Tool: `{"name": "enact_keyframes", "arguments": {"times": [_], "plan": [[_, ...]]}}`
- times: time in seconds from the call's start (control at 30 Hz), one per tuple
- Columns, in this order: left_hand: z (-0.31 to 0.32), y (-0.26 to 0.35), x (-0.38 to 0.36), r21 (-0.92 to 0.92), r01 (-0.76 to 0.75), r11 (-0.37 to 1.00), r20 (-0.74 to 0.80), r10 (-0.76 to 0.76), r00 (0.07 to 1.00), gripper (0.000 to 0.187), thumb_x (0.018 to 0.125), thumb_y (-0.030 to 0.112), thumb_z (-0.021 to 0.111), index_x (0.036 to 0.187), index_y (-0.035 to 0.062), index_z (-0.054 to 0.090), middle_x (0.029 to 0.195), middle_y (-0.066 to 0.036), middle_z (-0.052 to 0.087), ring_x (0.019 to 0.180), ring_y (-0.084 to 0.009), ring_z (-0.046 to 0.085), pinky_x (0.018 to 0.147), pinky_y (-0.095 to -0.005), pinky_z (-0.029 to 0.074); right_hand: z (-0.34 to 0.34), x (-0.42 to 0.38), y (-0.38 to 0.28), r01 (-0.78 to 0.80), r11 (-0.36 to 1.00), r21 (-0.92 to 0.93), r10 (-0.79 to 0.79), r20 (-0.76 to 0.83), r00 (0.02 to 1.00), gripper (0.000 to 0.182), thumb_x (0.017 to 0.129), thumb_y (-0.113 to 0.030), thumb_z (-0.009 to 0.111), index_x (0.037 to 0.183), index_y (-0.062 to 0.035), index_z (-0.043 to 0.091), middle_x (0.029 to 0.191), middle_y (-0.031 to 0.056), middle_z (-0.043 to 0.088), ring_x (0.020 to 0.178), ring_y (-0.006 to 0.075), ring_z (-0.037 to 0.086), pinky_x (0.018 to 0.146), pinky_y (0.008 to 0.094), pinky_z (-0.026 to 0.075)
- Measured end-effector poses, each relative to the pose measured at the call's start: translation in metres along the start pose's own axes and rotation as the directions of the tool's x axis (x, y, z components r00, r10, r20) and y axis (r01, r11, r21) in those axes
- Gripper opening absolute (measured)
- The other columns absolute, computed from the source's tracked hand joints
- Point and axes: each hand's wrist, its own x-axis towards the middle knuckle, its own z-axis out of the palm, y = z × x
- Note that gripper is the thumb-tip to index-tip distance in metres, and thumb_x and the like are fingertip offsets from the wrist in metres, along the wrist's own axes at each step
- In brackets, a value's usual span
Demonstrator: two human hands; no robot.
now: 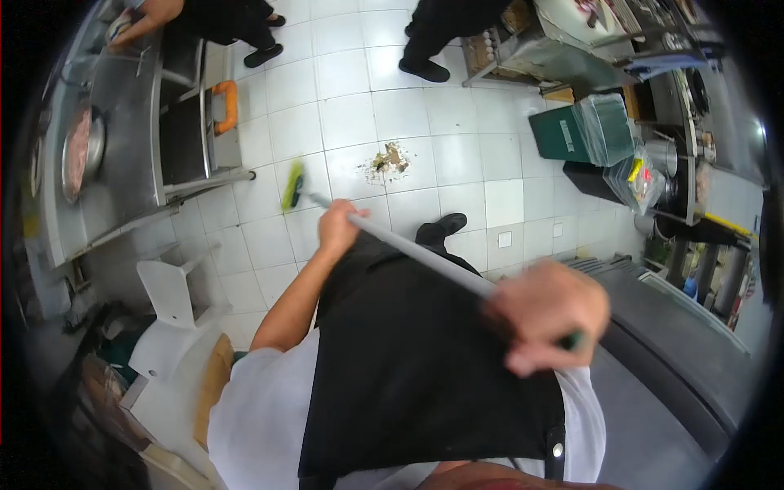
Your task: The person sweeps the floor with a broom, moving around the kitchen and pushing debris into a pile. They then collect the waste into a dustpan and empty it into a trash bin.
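Note:
A long grey broom handle [420, 255] runs slantwise across my body. My left hand [337, 229] is wrapped round its lower part, near the broom head. My right hand [551, 314], somewhat blurred, grips the upper end, where a green tip shows. The broom head [292, 186], with yellow-green bristles, is on the white tiled floor to the left of a pile of brown and greenish debris [389, 162]. The bristles and the debris are apart.
Two people in dark trousers stand ahead, one by the steel counter [122, 135] at left. A green bin [560, 135] and a bagged bin are at right. A white chair [166, 306] stands near left, a grey appliance [653, 327] near right.

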Motion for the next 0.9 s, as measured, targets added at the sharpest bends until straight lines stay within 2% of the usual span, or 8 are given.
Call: {"name": "enact_keyframes", "arguments": {"times": [0.07, 0.1, 0.2, 0.33, 0.57, 0.7, 0.8, 0.9], "plan": [[0.037, -0.047, -0.006, 0.064, 0.122, 0.990, 0.038, -0.125, 0.991, 0.034, 0.097, 0.036, 0.077, 0.084, 0.0076, 0.066, 0.097, -0.019, 0.068, 0.090, -0.0440, 0.068, 0.078, -0.0537, 0.053, -0.001, -0.005, 0.054, -0.048, 0.996, -0.074, 0.048, -0.013, 0.999, 0.040, 0.097, -0.020, 0.075, 0.068, -0.0073, 0.052, 0.068, 0.0110, 0.050, 0.077, 0.0338, 0.061, 0.068, 0.0464, 0.050], [0.055, -0.050, -0.006, 0.102, 0.179, 0.979, 0.047, -0.184, 0.982, 0.034, 0.100, 0.037, 0.075, 0.086, 0.0074, 0.067, 0.099, -0.021, 0.068, 0.091, -0.0454, 0.068, 0.080, -0.0543, 0.053, -0.014, -0.014, 0.060, -0.070, 0.992, -0.108, 0.075, 0.048, 0.996, 0.036, 0.097, -0.015, 0.077, 0.070, -0.0051, 0.056, 0.073, 0.0096, 0.059, 0.082, 0.0343, 0.067, 0.068, 0.0403, 0.055], [0.124, -0.005, 0.002, 0.032, 0.095, 0.995, 0.108, -0.098, 0.989, 0.034, 0.101, 0.039, 0.073, 0.091, 0.0069, 0.068, 0.103, -0.023, 0.068, 0.096, -0.0468, 0.067, 0.085, -0.0547, 0.053, -0.047, -0.073, 0.048, -0.090, 0.992, -0.083, 0.096, 0.076, 0.992, 0.038, 0.097, -0.020, 0.075, 0.071, -0.0052, 0.052, 0.069, 0.0100, 0.053, 0.078, 0.0347, 0.061, 0.067, 0.0456, 0.048], [0.195, 0.113, 0.030, 0.206, 0.042, 0.978, 0.385, -0.121, 0.915, 0.038, 0.100, 0.044, 0.074, 0.096, 0.0061, 0.070, 0.110, -0.023, 0.071, 0.105, -0.0455, 0.068, 0.089, -0.0545, 0.053, -0.101, -0.200, 0.036, 0.028, 1.000, 0.008, -0.027, -0.062, 0.998, 0.033, 0.098, -0.014, 0.077, 0.072, -0.0037, 0.061, 0.068, 0.0079, 0.059, 0.067, 0.0300, 0.061, 0.065, 0.0413, 0.050], [0.214, 0.342, 0.024, 0.247, -0.269, 0.931, 0.485, 0.121, 0.866, 0.035, 0.089, 0.039, 0.083, 0.089, 0.0058, 0.072, 0.089, -0.021, 0.075, 0.087, -0.0450, 0.072, 0.076, -0.0534, 0.056, -0.138, -0.417, -0.057, 0.367, 0.930, -0.022, -0.339, -0.438, 0.833, 0.037, 0.100, -0.027, 0.078, 0.080, 0.0036, 0.072, 0.070, 0.0149, 0.065, 0.067, 0.0312, 0.066, 0.060, 0.0409, 0.052], [0.269, 0.410, 0.045, 0.015, -0.587, 0.810, 0.664, 0.431, 0.611, 0.029, 0.077, 0.024, 0.086, 0.094, 0.0056, 0.072, 0.093, -0.020, 0.076, 0.092, -0.0432, 0.073, 0.079, -0.0528, 0.057, -0.120, -0.507, -0.107, 0.360, 0.915, -0.182, -0.400, -0.529, 0.748, 0.046, 0.101, -0.039, 0.078, 0.088, 0.0047, 0.076, 0.078, 0.0184, 0.068, 0.071, 0.0322, 0.070, 0.057, 0.0398, 0.055], [0.312, 0.463, 0.056, -0.048, -0.705, 0.707, 0.718, 0.516, 0.468, 0.028, 0.077, 0.021, 0.086, 0.097, 0.0061, 0.073, 0.099, -0.017, 0.076, 0.096, -0.0423, 0.073, 0.082, -0.0520, 0.057, -0.106, -0.547, -0.131, 0.277, 0.904, -0.326, -0.419, -0.543, 0.728, 0.048, 0.099, -0.045, 0.079, 0.092, 0.0028, 0.078, 0.082, 0.0169, 0.070, 0.073, 0.0320, 0.071, 0.061, 0.0382, 0.059], [0.347, 0.498, 0.067, -0.064, -0.738, 0.671, 0.731, 0.535, 0.423, 0.027, 0.078, 0.021, 0.085, 0.098, 0.0068, 0.073, 0.102, -0.015, 0.076, 0.098, -0.0417, 0.072, 0.085, -0.0519, 0.057, -0.091, -0.564, -0.146, 0.125, 0.865, -0.486, -0.430, -0.589, 0.684, 0.054, 0.097, -0.051, 0.079, 0.091, 0.0022, 0.078, 0.082, 0.0149, 0.070, 0.074, 0.0326, 0.072, 0.064, 0.0378, 0.062]]}}
